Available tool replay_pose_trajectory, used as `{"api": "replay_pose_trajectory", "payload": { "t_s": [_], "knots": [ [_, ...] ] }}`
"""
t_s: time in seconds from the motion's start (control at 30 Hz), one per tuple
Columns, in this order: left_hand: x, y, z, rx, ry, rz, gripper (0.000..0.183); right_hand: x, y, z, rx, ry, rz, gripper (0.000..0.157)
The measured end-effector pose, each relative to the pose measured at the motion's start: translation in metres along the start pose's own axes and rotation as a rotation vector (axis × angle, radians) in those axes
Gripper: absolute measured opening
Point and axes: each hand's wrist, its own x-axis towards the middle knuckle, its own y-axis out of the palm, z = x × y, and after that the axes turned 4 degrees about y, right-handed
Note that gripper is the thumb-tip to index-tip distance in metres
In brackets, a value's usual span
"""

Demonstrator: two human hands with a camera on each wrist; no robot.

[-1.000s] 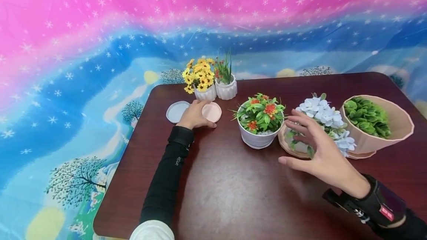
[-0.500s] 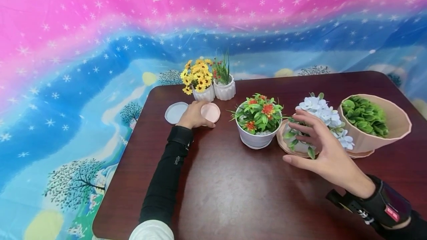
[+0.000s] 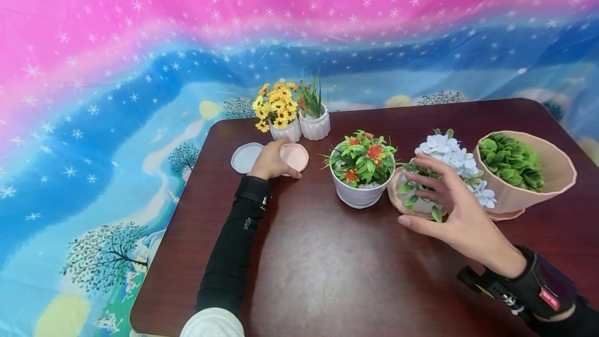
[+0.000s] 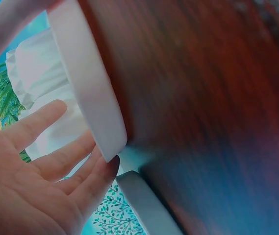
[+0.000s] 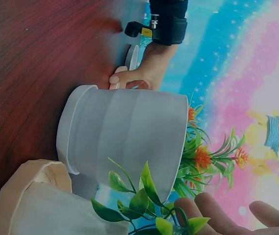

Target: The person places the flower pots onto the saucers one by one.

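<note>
My left hand [image 3: 273, 161] grips a round pink saucer [image 3: 296, 158] on the table; its thumb and fingertips lie at the saucer's [image 4: 88, 81] edge. A pale grey saucer [image 3: 246, 158] sits just left of it. The right hand [image 3: 454, 209] hovers with fingers spread beside potted white-blue flowers [image 3: 442, 151], holding nothing. In the right wrist view its fingers [image 5: 205, 213] are close to the green leaves [image 5: 138, 199]; whether they touch is unclear. A white pot [image 3: 359, 195] with orange flowers [image 3: 374, 153] stands between the hands.
Two small white pots, one with yellow flowers [image 3: 279, 106], the other with red flowers and grass [image 3: 314, 125], stand behind the saucers. A big beige pot [image 3: 507, 199] holding green leaves [image 3: 512, 163] leans at the right. A patterned cloth [image 3: 355, 25] hangs behind the table [image 3: 318, 274].
The right hand has shifted slightly right and stays spread. The left hand keeps its place at the pink saucer. The whole view has shifted a little.
</note>
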Motion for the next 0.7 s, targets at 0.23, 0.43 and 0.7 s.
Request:
{"api": "replay_pose_trajectory", "payload": {
  "t_s": [0.23, 0.43, 0.7],
  "knots": [
    [-0.0009, 0.0003, 0.0023, -0.019, -0.015, -0.017, 0.11, -0.0016, -0.0017, -0.0054, 0.027, 0.001, -0.028, 0.101],
    [-0.0029, 0.0004, 0.0032, -0.015, -0.02, -0.02, 0.111, -0.0032, -0.0016, -0.0097, 0.011, 0.006, -0.037, 0.103],
    [-0.0083, -0.0005, 0.0001, -0.006, -0.017, -0.022, 0.109, -0.0038, 0.0003, -0.0097, 0.023, 0.007, -0.051, 0.104]
  ]
}}
